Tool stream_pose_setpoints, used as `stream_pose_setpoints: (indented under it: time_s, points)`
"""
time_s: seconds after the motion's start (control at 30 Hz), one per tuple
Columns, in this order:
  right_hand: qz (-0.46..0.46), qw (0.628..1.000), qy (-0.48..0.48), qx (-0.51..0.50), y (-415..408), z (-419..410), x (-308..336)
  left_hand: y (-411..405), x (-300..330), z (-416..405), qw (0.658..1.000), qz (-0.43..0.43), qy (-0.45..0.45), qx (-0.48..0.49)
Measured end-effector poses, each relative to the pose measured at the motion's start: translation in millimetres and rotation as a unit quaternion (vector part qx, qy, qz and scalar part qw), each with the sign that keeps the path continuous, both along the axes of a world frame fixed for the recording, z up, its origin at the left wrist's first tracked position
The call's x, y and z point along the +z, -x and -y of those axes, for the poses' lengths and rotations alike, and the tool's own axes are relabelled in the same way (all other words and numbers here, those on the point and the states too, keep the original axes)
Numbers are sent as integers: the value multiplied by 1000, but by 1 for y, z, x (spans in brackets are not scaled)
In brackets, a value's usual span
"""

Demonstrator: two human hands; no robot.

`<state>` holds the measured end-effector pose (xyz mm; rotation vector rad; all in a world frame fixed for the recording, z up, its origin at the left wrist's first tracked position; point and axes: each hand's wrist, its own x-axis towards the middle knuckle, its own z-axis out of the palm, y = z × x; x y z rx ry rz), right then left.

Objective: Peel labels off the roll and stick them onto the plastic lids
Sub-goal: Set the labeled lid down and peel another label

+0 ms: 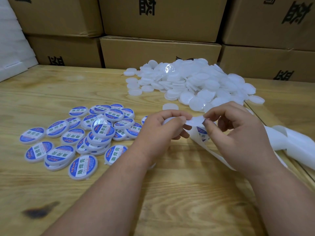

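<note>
Step in hand, as judged: a peeled label (196, 120) is being brought over to a blank lid (167, 120) for sticking.

Landmark: the pile of blank lids (192, 82) on the wooden table (170, 193).

- Left hand (163, 126), just in front of the pile: fingers curled round one blank lid, mostly hidden in the palm.
- Right hand (235, 133), in front of the pile: thumb and forefinger pinched narrow on the label's edge, white back seen from above.
- Backing strip (209, 149) is seen trailing below the right hand, one unpeeled label on it; roll itself not identified.
- Labelled lids (81, 138) are heaped well left of the pile.

To do well: label to be held by its rim only, centred over the lid, one edge laid first, then smoothed across so no bubble or crease is trapped
</note>
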<state>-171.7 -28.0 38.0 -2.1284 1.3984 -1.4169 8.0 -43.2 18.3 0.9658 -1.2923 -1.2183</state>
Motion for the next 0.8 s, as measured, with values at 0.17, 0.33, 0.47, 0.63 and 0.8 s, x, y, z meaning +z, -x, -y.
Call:
stream_pose_setpoints:
  time_s: [0.17, 0.33, 0.47, 0.63, 0.8]
  points:
    - [19, 1000, 6, -1, -3, -2, 1, 1, 5, -2, 996, -67, -16, -50]
    - [169, 984, -51, 18, -5, -1, 2, 0, 3, 1, 981, -170, -40, -88]
    - [269, 955, -104, 63, -8, -1, 6, 2, 2, 4, 981, -180, -56, -45]
    - [299, 934, -183, 75, -14, -3, 5, 4, 3, 5, 966, -232, -88, -75]
    - [270, 935, -223, 52, -15, -3, 3, 4, 4, 4, 951, -263, -114, -115]
